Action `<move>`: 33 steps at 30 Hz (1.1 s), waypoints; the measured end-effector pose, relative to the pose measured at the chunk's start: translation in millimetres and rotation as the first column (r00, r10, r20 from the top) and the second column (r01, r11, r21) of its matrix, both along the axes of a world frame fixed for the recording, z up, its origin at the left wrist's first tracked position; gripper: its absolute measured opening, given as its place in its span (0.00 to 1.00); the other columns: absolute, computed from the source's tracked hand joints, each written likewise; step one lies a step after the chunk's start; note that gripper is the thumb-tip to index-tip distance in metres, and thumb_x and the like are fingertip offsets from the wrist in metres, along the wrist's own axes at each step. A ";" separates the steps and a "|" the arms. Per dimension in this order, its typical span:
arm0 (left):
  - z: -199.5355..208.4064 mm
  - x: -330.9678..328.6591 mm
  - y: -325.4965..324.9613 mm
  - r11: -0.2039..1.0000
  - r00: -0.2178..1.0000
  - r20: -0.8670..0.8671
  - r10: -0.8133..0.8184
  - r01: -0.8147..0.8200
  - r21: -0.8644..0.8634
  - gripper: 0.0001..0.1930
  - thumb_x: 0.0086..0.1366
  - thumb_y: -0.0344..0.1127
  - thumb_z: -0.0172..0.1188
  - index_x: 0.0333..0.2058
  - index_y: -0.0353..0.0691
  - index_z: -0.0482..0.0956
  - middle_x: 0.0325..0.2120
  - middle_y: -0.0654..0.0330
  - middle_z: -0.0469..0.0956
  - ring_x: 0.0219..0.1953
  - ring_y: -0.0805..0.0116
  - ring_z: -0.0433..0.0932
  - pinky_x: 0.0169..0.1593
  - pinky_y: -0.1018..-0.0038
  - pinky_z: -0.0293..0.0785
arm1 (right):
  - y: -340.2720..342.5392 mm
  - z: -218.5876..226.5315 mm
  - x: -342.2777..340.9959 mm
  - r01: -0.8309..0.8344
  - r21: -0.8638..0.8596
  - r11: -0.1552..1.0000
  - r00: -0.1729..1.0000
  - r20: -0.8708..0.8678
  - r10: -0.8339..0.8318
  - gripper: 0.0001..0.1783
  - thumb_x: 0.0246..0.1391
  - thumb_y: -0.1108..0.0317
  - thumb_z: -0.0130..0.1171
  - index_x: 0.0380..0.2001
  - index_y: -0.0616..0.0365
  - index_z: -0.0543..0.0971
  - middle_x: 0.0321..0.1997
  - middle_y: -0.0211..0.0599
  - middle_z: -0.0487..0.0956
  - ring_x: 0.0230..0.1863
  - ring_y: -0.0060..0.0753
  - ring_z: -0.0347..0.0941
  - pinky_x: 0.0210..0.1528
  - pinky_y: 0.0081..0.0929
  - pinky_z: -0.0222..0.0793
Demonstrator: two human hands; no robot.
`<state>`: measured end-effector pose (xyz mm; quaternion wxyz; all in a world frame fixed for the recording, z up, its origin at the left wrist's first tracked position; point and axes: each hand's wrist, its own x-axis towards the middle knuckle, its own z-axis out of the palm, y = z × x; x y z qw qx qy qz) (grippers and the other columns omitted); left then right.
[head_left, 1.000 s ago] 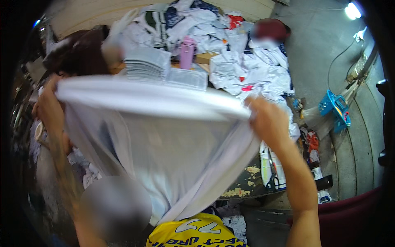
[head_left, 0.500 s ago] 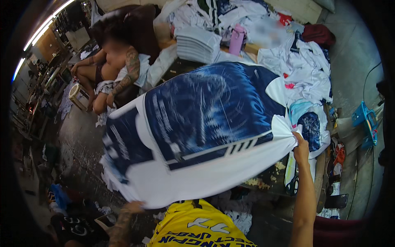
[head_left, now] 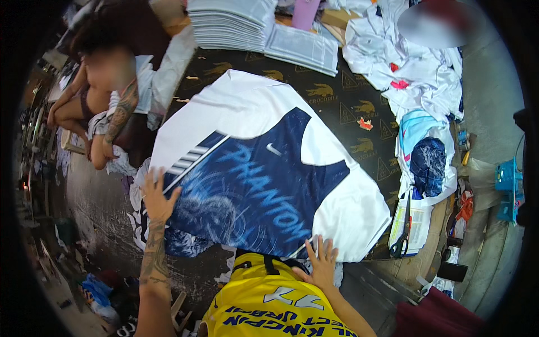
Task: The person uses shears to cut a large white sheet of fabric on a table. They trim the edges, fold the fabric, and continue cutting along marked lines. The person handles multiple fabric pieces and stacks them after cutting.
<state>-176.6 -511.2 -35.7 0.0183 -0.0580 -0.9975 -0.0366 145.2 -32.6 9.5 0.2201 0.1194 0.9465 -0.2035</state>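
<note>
Left hand, right hand, both spread on the cloth's edges; table beneath it, floor to its left.

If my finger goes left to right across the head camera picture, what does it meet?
Seated person → left hand → white stack → right hand → scissors → blue basket. The cloth overlaps both hands, so I left it out.

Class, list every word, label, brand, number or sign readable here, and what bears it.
Wording is described, not copied.
Navy-and-white fabric: large light-blue word, small white logo.
Yellow shirt: dark lettering, white numerals.
Dark tabletop: repeated gold lettering, animal emblems, triangular signs.
White sheet under the scissors: print too small to read.
</note>
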 end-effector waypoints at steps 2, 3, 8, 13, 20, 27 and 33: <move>-19.5 -49.0 17.6 0.995 0.994 -0.055 -0.097 0.099 0.027 0.49 0.67 0.68 0.65 0.79 0.51 0.60 0.81 0.47 0.53 0.81 0.36 0.51 0.79 0.38 0.47 | -6.4 -18.5 -32.4 0.087 0.117 0.989 0.993 -0.094 -0.076 0.56 0.58 0.21 0.58 0.83 0.36 0.60 0.87 0.53 0.51 0.85 0.79 0.35 0.78 0.85 0.25; -28.4 -83.6 28.2 0.998 0.991 -0.125 -0.047 0.051 0.025 0.49 0.68 0.68 0.65 0.79 0.51 0.60 0.81 0.47 0.53 0.80 0.36 0.52 0.79 0.38 0.48 | 1.6 -30.4 -54.9 0.146 0.210 0.967 0.988 -0.081 -0.132 0.56 0.58 0.22 0.58 0.83 0.35 0.59 0.86 0.55 0.53 0.85 0.79 0.38 0.78 0.84 0.26; -50.6 -283.0 150.7 0.999 0.971 -0.240 -0.004 0.012 0.030 0.50 0.68 0.77 0.56 0.78 0.49 0.64 0.80 0.43 0.54 0.80 0.35 0.54 0.79 0.39 0.48 | 134.7 -46.0 -221.6 0.063 0.449 0.891 0.997 -0.064 -0.038 0.55 0.59 0.25 0.59 0.84 0.28 0.54 0.85 0.55 0.55 0.83 0.77 0.46 0.81 0.79 0.33; -11.7 -391.7 267.4 0.935 0.953 0.045 -0.299 0.283 0.215 0.56 0.65 0.87 0.45 0.80 0.53 0.58 0.80 0.44 0.54 0.82 0.43 0.49 0.81 0.47 0.45 | 260.2 -0.9 -360.7 0.157 0.544 0.825 0.921 -0.383 0.077 0.48 0.64 0.25 0.55 0.83 0.23 0.57 0.87 0.45 0.55 0.83 0.75 0.48 0.76 0.82 0.45; -10.9 -132.8 169.9 0.974 0.990 -0.120 0.077 -0.049 0.220 0.41 0.77 0.58 0.59 0.80 0.47 0.57 0.78 0.42 0.58 0.81 0.41 0.54 0.78 0.35 0.45 | 265.7 11.8 -76.8 0.602 0.187 0.776 0.676 -0.636 -0.371 0.47 0.61 0.57 0.72 0.77 0.62 0.64 0.80 0.61 0.65 0.82 0.70 0.53 0.84 0.59 0.42; 18.2 194.4 296.4 0.810 0.797 0.225 -0.560 0.470 0.351 0.45 0.72 0.58 0.64 0.78 0.42 0.60 0.82 0.44 0.46 0.84 0.39 0.38 0.80 0.33 0.30 | 299.0 -12.3 112.3 0.701 0.087 0.708 0.651 -0.484 -0.585 0.37 0.62 0.74 0.57 0.73 0.71 0.64 0.75 0.67 0.66 0.73 0.70 0.64 0.77 0.54 0.59; 36.5 251.4 376.2 0.620 0.617 0.174 -0.768 0.648 0.442 0.33 0.56 0.47 0.77 0.57 0.42 0.78 0.62 0.48 0.70 0.66 0.47 0.67 0.71 0.47 0.59 | 334.2 28.7 120.0 0.621 0.119 0.774 0.780 -0.187 -0.597 0.42 0.54 0.68 0.73 0.69 0.66 0.67 0.68 0.64 0.70 0.71 0.69 0.64 0.72 0.55 0.65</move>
